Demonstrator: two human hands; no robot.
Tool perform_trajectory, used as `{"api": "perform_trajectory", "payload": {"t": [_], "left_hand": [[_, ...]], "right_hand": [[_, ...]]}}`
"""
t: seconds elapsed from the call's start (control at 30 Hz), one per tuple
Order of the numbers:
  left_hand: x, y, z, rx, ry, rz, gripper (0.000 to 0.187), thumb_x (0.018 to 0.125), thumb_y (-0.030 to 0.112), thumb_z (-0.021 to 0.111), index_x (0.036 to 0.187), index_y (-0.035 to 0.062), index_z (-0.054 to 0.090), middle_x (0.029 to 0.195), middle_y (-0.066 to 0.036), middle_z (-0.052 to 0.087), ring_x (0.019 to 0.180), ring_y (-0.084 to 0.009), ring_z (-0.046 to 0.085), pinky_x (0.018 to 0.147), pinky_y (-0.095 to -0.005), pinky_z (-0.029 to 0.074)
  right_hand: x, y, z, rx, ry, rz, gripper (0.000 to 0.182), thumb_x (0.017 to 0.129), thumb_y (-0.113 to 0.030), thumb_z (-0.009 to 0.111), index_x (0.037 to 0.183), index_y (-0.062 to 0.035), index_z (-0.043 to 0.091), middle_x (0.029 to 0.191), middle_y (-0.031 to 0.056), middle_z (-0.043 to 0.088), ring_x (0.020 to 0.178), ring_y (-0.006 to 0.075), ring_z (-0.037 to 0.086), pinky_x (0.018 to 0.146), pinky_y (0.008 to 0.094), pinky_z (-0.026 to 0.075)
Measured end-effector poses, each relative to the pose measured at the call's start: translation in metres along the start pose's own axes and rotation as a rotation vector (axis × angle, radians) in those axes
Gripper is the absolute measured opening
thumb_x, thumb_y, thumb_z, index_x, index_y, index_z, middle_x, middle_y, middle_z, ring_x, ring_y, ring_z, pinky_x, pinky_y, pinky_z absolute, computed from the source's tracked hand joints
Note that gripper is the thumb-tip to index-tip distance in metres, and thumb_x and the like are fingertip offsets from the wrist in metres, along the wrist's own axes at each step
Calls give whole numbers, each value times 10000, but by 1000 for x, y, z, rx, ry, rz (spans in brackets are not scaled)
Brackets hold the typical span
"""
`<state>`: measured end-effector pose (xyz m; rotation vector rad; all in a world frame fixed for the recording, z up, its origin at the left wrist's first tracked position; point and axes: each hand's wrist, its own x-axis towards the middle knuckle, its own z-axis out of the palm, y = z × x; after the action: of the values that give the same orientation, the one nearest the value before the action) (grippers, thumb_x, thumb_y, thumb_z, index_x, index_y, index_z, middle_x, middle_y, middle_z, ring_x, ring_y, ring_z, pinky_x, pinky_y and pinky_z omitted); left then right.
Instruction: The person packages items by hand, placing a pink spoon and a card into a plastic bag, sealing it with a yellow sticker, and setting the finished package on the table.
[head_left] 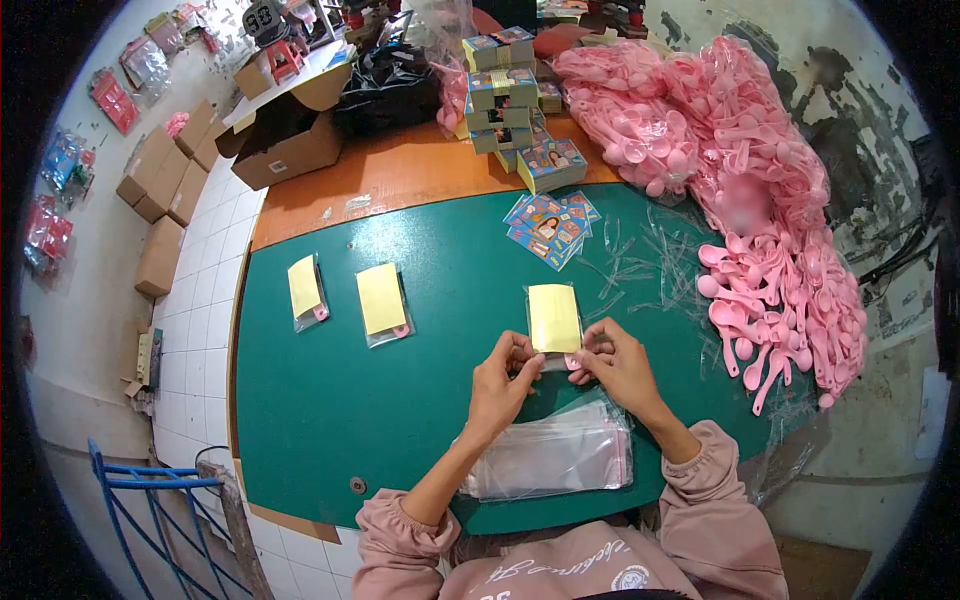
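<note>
Between my two hands is a clear plastic bag holding a yellow card (555, 318), with a bit of pink showing at its lower right. My left hand (503, 385) pinches the bag's lower left edge. At the lower right corner, beside the pink piece, the fingers of my right hand (617, 362) are closed on the same bag. Just below lies a stack of empty clear plastic bags (550, 460). To the left rest two similar filled bags, one with a yellow card (380, 300) nearer and another yellow card (304, 287) farther off, each with pink at the bottom.
Pink plastic spoons (770, 310) are heaped at the right, with bagged spoons (640, 120) behind. Printed cards (550, 228) lie fanned out near bundled card stacks (500, 90). Clear plastic strips (640, 250) litter the green tabletop (420, 420). An open cardboard box (290, 140) stands at the back left.
</note>
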<state>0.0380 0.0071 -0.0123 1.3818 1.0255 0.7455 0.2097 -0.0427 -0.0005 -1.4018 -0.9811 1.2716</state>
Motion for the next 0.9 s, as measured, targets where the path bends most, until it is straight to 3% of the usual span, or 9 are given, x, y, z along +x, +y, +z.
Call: {"api": "perform_trajectory", "payload": {"t": [0.3, 0.37, 0.43, 0.47, 0.53, 0.57, 0.63, 0.73, 0.9], "left_hand": [[6, -10, -9, 156, 33, 171, 413, 780, 116, 620, 1175, 55, 515, 980, -91, 618, 709, -103, 563, 567, -244, 475], [3, 8, -36, 202, 91, 103, 469, 778, 138, 619, 1218, 50, 482, 1062, -94, 601, 734, -143, 575, 689, -270, 472], [-1, 14, -77, 290, 284, 203, 421, 779, 131, 609, 1174, 25, 509, 1018, -90, 607, 741, -136, 573, 699, -279, 465], [-8, 12, -103, 420, 418, 23, 322, 781, 120, 599, 1075, 1, 543, 944, -112, 600, 777, -183, 570, 749, -321, 447], [-17, 30, -121, 1101, 916, 509, 210, 787, 116, 586, 959, -2, 564, 888, -139, 576, 825, -245, 554, 781, -369, 421], [-20, 33, -119, 1098, 914, 509, 210, 787, 116, 586, 959, -2, 564, 888, -139, 576, 825, -245, 554, 781, -369, 421], [-25, 36, -111, 1089, 674, 547, 250, 801, 122, 582, 1028, 23, 549, 902, -126, 579, 746, -279, 570, 668, -345, 454], [-30, 36, -38, 702, -90, 371, 244, 761, 163, 640, 950, 34, 555, 904, -124, 553, 760, -259, 584, 665, -347, 459], [-31, 15, 13, 630, -339, 375, 243, 733, 139, 672, 909, 29, 546, 759, -126, 526, 720, -245, 584, 651, -328, 470]], "right_hand": [[-3, -9, -10, -164, -19, -10, 314, 805, -58, 570, 1080, 43, 458, 768, 134, 618, 659, 173, 629, 563, 268, 497], [-7, -26, -44, -758, 128, -306, 347, 761, -96, 609, 1055, 31, 476, 814, 149, 604, 747, 234, 611, 631, 316, 484], [-21, -15, -96, -998, 423, -342, 344, 724, -137, 636, 999, 16, 497, 868, 168, 572, 834, 303, 559, 690, 372, 457], [-34, -16, -112, -1205, 561, -213, 318, 720, -146, 642, 959, 9, 501, 878, 167, 559, 844, 315, 545, 696, 387, 449], [-55, -11, -130, -1408, 700, -72, 293, 717, -154, 647, 920, 3, 506, 888, 167, 546, 853, 326, 530, 702, 402, 441], [-62, -5, -136, -1423, 711, 40, 287, 713, -156, 649, 903, 5, 505, 887, 169, 542, 855, 336, 525, 710, 416, 434], [-66, 5, -148, -1436, 716, 158, 282, 709, -158, 651, 886, 7, 504, 886, 170, 538, 857, 347, 519, 718, 430, 427], [-65, 9, -158, -1309, 625, 172, 260, 712, -143, 634, 890, -7, 502, 872, 172, 525, 834, 350, 514, 724, 432, 414], [-84, -24, -156, -1205, 734, -137, 135, 767, -73, 518, 888, -14, 525, 846, 167, 480, 786, 330, 497, 725, 410, 387]]}}
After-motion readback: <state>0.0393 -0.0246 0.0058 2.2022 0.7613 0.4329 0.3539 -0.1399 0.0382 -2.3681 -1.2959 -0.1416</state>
